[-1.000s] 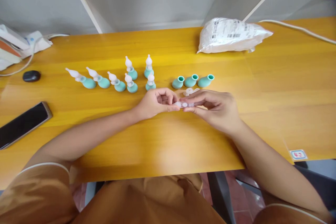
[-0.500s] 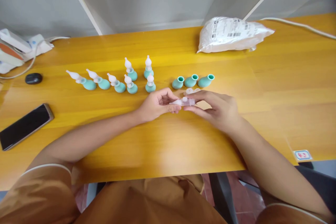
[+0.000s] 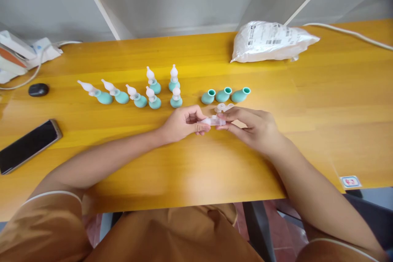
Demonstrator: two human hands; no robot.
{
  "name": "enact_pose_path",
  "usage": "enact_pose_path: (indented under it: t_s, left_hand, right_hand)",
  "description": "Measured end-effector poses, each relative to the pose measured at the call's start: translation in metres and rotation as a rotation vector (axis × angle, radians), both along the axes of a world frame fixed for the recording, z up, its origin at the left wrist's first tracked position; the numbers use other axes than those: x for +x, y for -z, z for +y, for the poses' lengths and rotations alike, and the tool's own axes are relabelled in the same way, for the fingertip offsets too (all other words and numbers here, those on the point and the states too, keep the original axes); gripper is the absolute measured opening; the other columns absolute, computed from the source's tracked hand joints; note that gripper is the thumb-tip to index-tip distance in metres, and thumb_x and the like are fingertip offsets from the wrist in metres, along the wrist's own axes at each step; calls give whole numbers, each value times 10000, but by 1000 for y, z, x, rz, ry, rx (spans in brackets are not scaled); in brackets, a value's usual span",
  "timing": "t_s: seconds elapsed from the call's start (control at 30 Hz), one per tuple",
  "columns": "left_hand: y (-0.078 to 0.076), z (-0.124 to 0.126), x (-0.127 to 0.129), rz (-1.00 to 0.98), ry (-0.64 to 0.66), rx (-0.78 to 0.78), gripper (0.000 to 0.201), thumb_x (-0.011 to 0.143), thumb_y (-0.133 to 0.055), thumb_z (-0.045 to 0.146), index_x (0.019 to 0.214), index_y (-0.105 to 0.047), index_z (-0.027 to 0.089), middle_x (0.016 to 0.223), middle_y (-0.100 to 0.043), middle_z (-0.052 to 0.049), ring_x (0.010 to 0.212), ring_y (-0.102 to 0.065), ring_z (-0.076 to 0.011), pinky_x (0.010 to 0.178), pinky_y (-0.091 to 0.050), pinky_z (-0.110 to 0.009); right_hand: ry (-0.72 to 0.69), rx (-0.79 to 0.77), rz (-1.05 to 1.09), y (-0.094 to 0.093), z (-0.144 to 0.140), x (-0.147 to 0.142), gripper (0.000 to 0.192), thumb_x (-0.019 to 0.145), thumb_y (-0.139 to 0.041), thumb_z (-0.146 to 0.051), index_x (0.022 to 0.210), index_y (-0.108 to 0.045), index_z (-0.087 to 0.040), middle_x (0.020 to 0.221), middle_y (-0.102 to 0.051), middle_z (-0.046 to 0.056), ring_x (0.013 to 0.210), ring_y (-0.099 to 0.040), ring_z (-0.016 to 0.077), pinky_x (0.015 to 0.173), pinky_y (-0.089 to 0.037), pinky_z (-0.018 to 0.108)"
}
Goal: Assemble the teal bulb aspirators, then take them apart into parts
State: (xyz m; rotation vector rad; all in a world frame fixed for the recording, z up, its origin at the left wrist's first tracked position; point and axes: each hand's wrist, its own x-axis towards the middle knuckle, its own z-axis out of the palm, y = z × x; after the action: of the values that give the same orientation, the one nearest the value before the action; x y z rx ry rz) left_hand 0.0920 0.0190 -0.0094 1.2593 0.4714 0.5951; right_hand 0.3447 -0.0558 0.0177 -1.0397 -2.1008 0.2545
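Note:
Between my hands lies a translucent nozzle piece (image 3: 217, 121), level above the desk. My left hand (image 3: 188, 123) pinches its narrow tip end. The fingers of my right hand (image 3: 250, 127) are closed on its wider end. Just behind my right fingertips are small clear plastic pieces (image 3: 224, 108), partly hidden by them. Three open-mouthed teal bulbs (image 3: 223, 95) stand in a row beyond my right hand. To the left, several teal bulbs (image 3: 140, 101) stand fitted with clear collars and pale pointed tips (image 3: 131, 91).
A white plastic bag (image 3: 273, 41) with printed labels lies at the back right, near a white cable (image 3: 350, 33). On the left are a black mouse (image 3: 38, 89), a phone (image 3: 29, 146) and white devices with a cord (image 3: 43, 51). A small sticker (image 3: 351, 181) marks the front right edge.
My right fingers have shifted slightly on the wider end of the nozzle piece. My left hand keeps its pinch. The bulbs stay where they were.

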Motion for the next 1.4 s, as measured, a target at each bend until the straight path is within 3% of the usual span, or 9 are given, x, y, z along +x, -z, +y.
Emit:
enact_pose_path:
  t_s: [0.2, 0.5, 0.7, 0.87, 1.07, 1.17, 1.4]
  left_hand:
    - [5, -3, -1, 15, -43, 21, 553, 824, -987, 582, 884, -627, 167, 798, -766, -10, 667, -685, -96, 668, -570, -248]
    - [3, -3, -3, 54, -21, 53, 517, 861, -956, 556, 895, -609, 173, 818, -766, -19, 688, -686, -104, 666, -554, -242]
    - [-4, -8, -1, 14, 25, 114, 448, 955, -871, 523, 993, -556, 206, 832, -734, 6, 727, -700, -113, 712, -572, -256]
    - [-5, -6, 0, 41, 15, 61, 533, 949, -838, 655, 1007, -548, 211, 811, -713, 15, 678, -681, -115, 679, -570, -264]
    - [-5, -4, 3, 57, -79, 144, 532, 930, -855, 641, 947, -544, 210, 750, -595, 66, 623, -557, -77, 584, -450, -214]
    - [-3, -6, 3, 112, -95, 165, 504, 966, -827, 614, 915, -517, 220, 700, -544, 85, 560, -516, -71, 529, -398, -213]
    - [-3, -10, -1, 214, -87, 277, 467, 1024, -756, 608, 917, -510, 226, 678, -534, 86, 536, -545, -86, 528, -414, -223]
  right_hand:
    - [-18, -68, 72, 7, 2, -1, 136, 1028, -829, -197, 1094, -751, -286, 996, -890, 1, 859, -876, 228, 785, -725, 338]
    - [-22, -74, 90, 15, 3, -2, 149, 1006, -856, -212, 1110, -769, -273, 1054, -898, 33, 874, -877, 233, 778, -724, 341]
    - [-42, -81, 80, 2, 3, -14, 170, 1051, -783, -233, 1208, -748, -290, 958, -843, 10, 684, -774, 180, 634, -654, 316]
    - [72, 7, 122, -4, 8, -11, 237, 1034, -733, -180, 1245, -751, -287, 1125, -792, 79, 675, -707, 166, 531, -577, 310]
    - [37, 103, 3, 9, 9, -13, 508, 1026, -720, -137, 1491, -659, -331, 1329, -718, 114, 736, -730, 162, 670, -694, 370]
    - [90, 135, -99, 14, 5, -18, 513, 1036, -745, -156, 1495, -660, -369, 1383, -680, 124, 814, -764, 193, 694, -704, 390]
    - [133, 245, -295, 15, -1, -23, 408, 1068, -736, -152, 1423, -717, -354, 1168, -764, 63, 856, -745, 212, 708, -646, 345]
